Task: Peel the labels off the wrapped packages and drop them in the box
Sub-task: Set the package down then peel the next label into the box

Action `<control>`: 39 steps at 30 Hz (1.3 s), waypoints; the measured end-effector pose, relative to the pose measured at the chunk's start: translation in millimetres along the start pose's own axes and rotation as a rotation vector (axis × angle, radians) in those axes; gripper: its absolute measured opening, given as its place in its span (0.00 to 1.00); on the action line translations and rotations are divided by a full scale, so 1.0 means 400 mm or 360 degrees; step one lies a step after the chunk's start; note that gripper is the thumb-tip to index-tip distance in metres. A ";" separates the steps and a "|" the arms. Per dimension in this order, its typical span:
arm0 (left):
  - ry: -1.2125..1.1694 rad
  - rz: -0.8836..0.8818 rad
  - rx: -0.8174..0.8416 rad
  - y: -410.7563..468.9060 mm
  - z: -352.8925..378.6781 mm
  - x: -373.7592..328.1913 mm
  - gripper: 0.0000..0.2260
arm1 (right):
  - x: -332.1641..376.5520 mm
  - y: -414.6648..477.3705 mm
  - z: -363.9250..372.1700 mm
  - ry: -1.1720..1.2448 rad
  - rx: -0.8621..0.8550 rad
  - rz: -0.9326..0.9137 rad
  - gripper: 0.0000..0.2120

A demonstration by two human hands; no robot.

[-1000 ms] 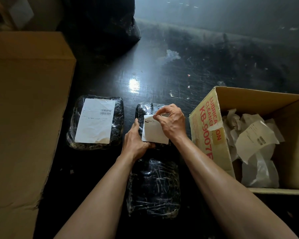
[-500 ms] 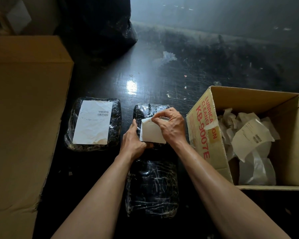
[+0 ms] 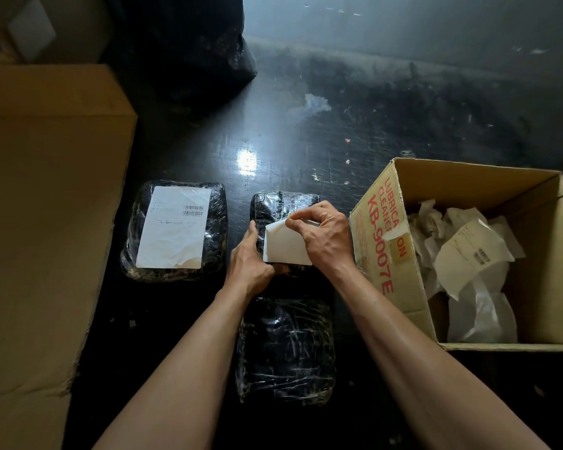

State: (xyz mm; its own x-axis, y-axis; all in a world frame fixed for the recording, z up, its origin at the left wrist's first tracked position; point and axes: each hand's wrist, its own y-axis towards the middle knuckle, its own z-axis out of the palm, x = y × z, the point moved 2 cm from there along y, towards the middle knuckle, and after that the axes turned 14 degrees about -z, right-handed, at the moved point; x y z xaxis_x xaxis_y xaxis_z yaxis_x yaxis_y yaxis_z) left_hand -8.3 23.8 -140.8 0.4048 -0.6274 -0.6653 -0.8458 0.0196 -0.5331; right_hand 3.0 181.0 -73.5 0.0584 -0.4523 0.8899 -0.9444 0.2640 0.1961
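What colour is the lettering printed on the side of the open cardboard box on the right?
Red lettering on the tan cardboard box; it shows clearly in the head view.
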 end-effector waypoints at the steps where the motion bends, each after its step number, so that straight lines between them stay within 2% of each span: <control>1: -0.0002 -0.0003 0.0002 0.000 0.000 0.000 0.60 | 0.006 0.000 0.000 -0.0001 0.0008 -0.0002 0.03; 10: 0.0009 -0.0002 0.0000 0.001 -0.003 -0.001 0.60 | 0.015 0.006 -0.014 0.0047 0.0019 0.0009 0.03; 19: 0.0233 0.0164 0.0068 0.008 -0.013 0.001 0.63 | 0.010 0.070 -0.023 -0.0003 0.0107 0.0069 0.01; 30: 0.0135 0.0136 0.0014 0.019 0.002 0.005 0.60 | 0.021 0.048 -0.035 0.0018 0.0213 0.0023 0.02; 39: 0.0099 0.0101 0.0000 0.017 0.004 0.001 0.60 | 0.053 -0.007 -0.054 0.0076 0.0102 0.0006 0.02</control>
State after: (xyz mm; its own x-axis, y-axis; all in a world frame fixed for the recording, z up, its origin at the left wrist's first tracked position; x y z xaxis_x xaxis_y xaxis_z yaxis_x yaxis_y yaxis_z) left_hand -13.4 24.8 -145.8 0.3280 -0.6720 -0.6639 -0.8690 0.0610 -0.4911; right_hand 14.0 188.9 -46.5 0.0685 -0.4098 0.9096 -0.9634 0.2097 0.1671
